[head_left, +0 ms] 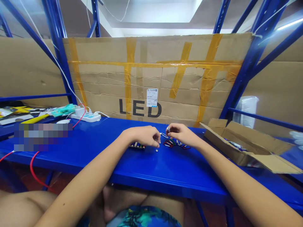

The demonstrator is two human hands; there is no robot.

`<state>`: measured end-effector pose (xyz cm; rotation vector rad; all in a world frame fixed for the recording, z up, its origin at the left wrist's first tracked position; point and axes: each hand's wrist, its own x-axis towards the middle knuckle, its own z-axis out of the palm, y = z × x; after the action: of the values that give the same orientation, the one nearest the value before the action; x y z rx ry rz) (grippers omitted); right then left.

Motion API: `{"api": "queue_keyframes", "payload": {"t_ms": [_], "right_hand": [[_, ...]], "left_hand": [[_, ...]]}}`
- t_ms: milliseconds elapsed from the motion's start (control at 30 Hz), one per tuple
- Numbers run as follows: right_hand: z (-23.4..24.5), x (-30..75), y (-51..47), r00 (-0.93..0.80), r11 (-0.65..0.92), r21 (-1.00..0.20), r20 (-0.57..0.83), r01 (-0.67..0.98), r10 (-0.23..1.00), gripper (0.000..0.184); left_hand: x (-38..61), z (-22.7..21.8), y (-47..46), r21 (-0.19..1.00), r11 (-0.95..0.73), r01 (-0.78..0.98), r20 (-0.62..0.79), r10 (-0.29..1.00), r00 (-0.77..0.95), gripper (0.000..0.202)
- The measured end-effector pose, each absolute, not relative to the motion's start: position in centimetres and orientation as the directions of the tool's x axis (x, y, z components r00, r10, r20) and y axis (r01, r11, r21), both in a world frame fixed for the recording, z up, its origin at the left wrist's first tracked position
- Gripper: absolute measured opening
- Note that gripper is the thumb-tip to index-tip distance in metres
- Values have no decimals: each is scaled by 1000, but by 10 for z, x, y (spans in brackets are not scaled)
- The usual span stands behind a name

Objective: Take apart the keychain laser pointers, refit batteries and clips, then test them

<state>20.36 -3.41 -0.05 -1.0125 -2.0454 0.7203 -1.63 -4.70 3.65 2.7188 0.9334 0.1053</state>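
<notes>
My left hand [148, 135] hovers over the blue table [142, 167] with its fingers curled into a pinch. A tiny shiny piece shows at its fingertips, too small to name. Partly under this hand lies a row of small dark cylinders [137, 146] with pale ends. My right hand [181, 134] is closed on a small silvery cylindrical piece [168, 129], held between thumb and fingers. Below and beside it lie several carabiners [168, 143] in red, green, silver and dark colours. A tiny round silvery piece [156, 150] rests on the table in front of my left hand.
An open cardboard box [246, 157] with metal and blue items inside stands at the right. At the left are a white power strip [88, 117], a red cable [35, 170] and assorted tools and packets. A large cardboard sheet [104, 85] marked LED stands behind the table.
</notes>
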Motion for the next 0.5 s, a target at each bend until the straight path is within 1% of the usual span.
{"api": "queue_keyframes", "payload": {"t_ms": [33,100,133,233,333,400,433,500], "right_hand": [[-1,204,-34,-426,532,-732,357,425,831,10],[-1,203,-35,-435,528,-735,346,425,831,10],[-1,203,-35,-440,525,-738,339,424,832,10],[-2,201,-36,-453,517,-742,320,425,832,11],[-5,201,-34,-462,521,-728,311,446,830,10],[-6,202,-33,-463,524,-714,309,465,831,10],[-7,202,-33,-461,523,-706,306,477,833,11],[-7,202,-32,-456,513,-697,291,502,841,12]], "left_hand": [[-15,35,-49,238,-755,611,-68,614,786,21],[-11,30,-51,174,-758,629,-97,623,776,23],[-8,28,-51,156,-759,632,-105,624,775,21],[0,20,-51,148,-770,621,-115,610,784,12],[1,18,-49,155,-778,610,-81,605,792,6],[-1,19,-46,161,-778,607,7,616,787,5],[-3,19,-44,165,-779,605,87,623,778,6],[-5,22,-39,170,-789,590,296,612,733,8]]}}
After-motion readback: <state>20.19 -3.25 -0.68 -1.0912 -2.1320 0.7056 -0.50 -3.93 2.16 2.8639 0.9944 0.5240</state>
